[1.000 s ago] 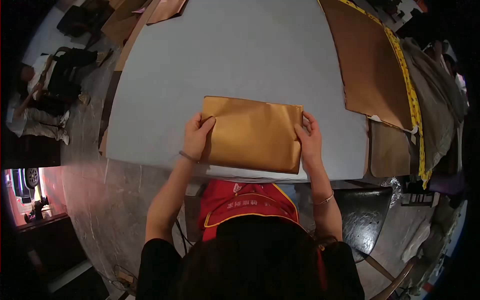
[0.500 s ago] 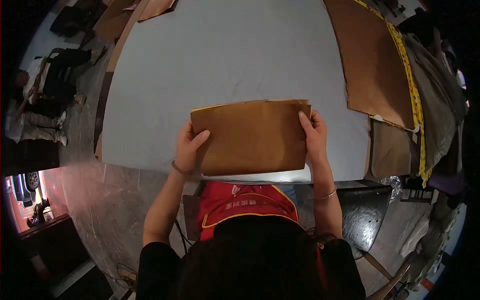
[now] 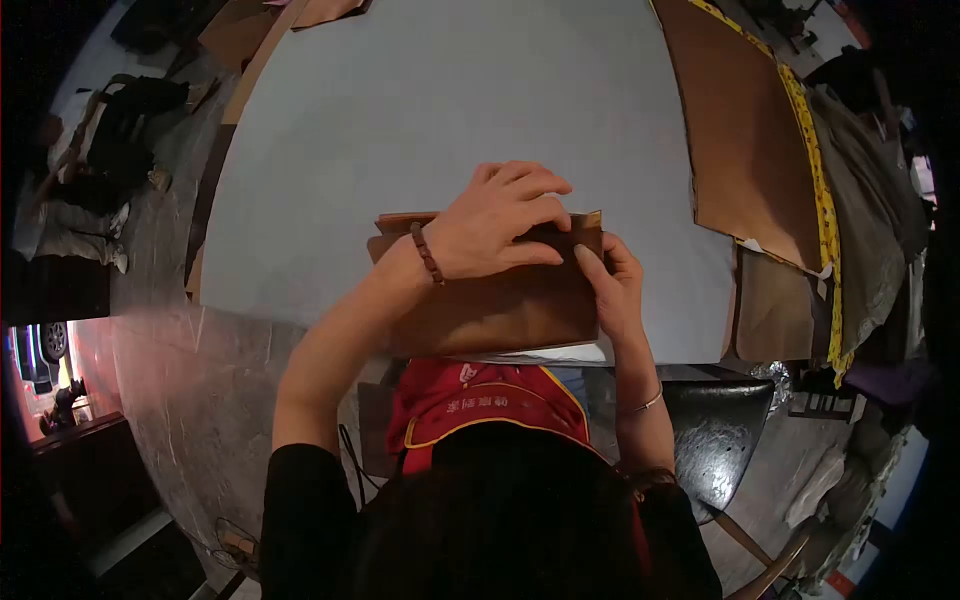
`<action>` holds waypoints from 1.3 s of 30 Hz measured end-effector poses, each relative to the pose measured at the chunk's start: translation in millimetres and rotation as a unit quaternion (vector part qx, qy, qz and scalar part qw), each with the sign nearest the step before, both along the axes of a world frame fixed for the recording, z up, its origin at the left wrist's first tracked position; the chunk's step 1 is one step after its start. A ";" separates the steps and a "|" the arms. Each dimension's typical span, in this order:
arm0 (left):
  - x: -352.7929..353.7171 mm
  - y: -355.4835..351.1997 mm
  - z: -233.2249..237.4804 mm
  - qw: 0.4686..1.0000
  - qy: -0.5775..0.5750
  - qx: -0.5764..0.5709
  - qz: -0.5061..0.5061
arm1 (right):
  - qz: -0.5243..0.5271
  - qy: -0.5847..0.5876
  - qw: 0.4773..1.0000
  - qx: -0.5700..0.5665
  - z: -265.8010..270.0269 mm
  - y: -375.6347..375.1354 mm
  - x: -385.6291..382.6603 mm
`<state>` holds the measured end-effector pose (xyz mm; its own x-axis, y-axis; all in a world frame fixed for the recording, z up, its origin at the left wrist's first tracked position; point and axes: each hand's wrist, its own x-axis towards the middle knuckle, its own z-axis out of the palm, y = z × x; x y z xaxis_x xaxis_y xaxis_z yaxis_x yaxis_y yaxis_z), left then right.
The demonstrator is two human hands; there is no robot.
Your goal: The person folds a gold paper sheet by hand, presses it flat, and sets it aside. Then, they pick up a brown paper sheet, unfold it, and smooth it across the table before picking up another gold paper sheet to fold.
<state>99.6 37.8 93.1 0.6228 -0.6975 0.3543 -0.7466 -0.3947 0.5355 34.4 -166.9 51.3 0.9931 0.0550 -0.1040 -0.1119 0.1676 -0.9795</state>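
A flat brown folded paper piece [image 3: 500, 315] lies across the near edge of the pale-covered table, and several layers show along its top edge. My right hand [image 3: 615, 285] grips its upper right side, thumb on the front face and fingers behind. Reaching across the piece, my left hand [image 3: 500, 220] has its fingers apart and pointing right, with the fingertips close to the upper right corner. The left wrist and hand hide part of the top edge.
Pale cloth [image 3: 450, 110] covers the table. Large brown cardboard [image 3: 745, 140] edged by a yellow strip [image 3: 815, 170] lies at the right. A black chair seat [image 3: 715, 430] stands near my right arm. People [image 3: 115, 150] sit at the far left.
My left hand has let go of the left side of the paper piece and moved up and right over its top edge. My right hand keeps its hold.
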 end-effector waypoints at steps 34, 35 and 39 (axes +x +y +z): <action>-23.4 -10.2 14.9 0.958 0.236 -0.134 0.096 | 0.050 -0.014 0.998 -0.031 20.3 5.1 -7.9; -23.2 -10.6 14.7 0.958 0.236 -0.134 0.096 | 0.055 -0.020 0.996 -0.062 22.2 5.0 -8.6; -24.2 -11.4 12.1 0.971 0.175 -0.143 0.079 | 0.078 -0.044 0.987 -0.136 22.8 2.9 -8.6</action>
<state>75.4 26.5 105.2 0.8312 -0.4876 0.2672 -0.4420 -0.2881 0.8495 25.8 -164.0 74.1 0.9805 0.1903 -0.0501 -0.0283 -0.1156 -0.9929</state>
